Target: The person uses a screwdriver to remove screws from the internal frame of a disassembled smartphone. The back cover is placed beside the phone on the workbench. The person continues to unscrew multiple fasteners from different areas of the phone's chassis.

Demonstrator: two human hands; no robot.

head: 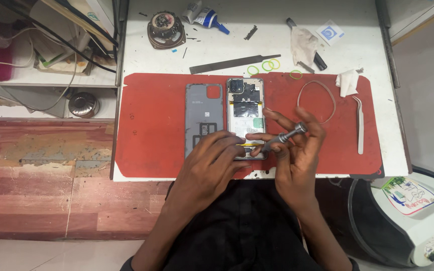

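1. The right hand [297, 150] pinches a small metal screwdriver [283, 136] between thumb and fingers, its tip angled down to the lower end of the opened smartphone [247, 118].
2. The left hand [212, 160] rests flat just beside that grip, fingers pressing the phone's bottom edge; it clasps nothing.
3. The removed grey back cover [204, 113] lies touching the left hand's fingertips, beside the phone on the red work mat [151, 125].
4. Beyond the grip lie a metal file [234, 63] and yellow rubber bands [264, 66]; tweezers [359, 125] lie well off to the right.
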